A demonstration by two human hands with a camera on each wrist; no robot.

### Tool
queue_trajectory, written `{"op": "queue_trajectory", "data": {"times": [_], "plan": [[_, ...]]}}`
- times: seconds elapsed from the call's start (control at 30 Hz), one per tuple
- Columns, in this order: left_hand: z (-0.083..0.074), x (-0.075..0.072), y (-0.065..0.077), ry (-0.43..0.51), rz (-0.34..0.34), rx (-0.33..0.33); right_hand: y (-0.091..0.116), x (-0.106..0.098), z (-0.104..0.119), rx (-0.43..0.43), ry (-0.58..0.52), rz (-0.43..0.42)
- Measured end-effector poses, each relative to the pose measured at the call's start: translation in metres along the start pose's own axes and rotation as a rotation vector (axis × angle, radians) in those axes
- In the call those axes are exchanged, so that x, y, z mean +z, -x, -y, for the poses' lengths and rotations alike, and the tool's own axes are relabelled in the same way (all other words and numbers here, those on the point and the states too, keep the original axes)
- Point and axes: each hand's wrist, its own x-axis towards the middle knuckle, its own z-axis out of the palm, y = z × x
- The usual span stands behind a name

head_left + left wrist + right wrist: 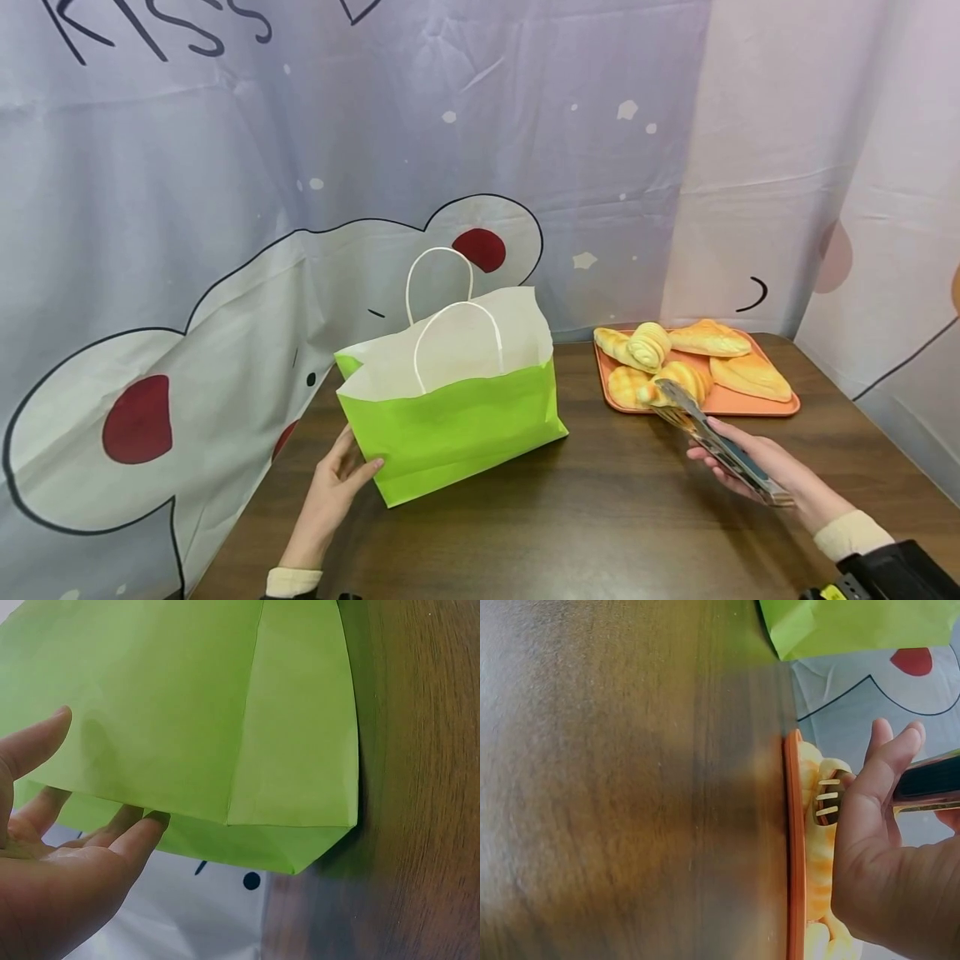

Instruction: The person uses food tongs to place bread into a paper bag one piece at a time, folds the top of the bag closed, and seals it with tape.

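A: What does the head view give?
B: Take the flat, orange, plastic-looking tray (750, 407) as landmark, on a brown wood-grain table (525, 525). Several golden-yellow bread pieces (750, 375) lie on it. To its left stands a lime-green, white-lined paper bag (465, 425). In front of the tray, the right hand (791, 475) grips silver metal tongs with dark handle panels (727, 447), their tips at a ridged yellow-orange roll (686, 372) by the tray's front rim.
A: Is the roll caught?
B: I can't tell; nothing shows it lifted off the tray.
A: The left wrist view?
B: The left hand (75, 877) holds the bag's edge on the side away from the tray, thumb over one panel, fingers tucked behind. How firmly, I can't tell.
A: And the right wrist view?
B: Fingers round the tongs, a slotted tip close by the bread on the tray.
A: So how far along?
B: Early, I'd judge. The bag is upright and open and the tongs are at the bread; lifting pieces off the tray looks left to do. Whether any lie inside the bag is hidden.
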Motion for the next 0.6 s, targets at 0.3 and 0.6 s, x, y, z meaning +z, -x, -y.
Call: {"op": "queue_trajectory", "data": {"times": [0.3,0.6], "plan": [[0.0005,-0.0012,0.0001,0.003,-0.003,0.000,-0.0044,-0.0003,-0.0039,-0.009,0.055,-0.108],[0.0003,-0.0003,0.0003,0.003,-0.005,0.012,0.0011,0.0014,-0.0049,0.013,0.265,-0.249]]}}
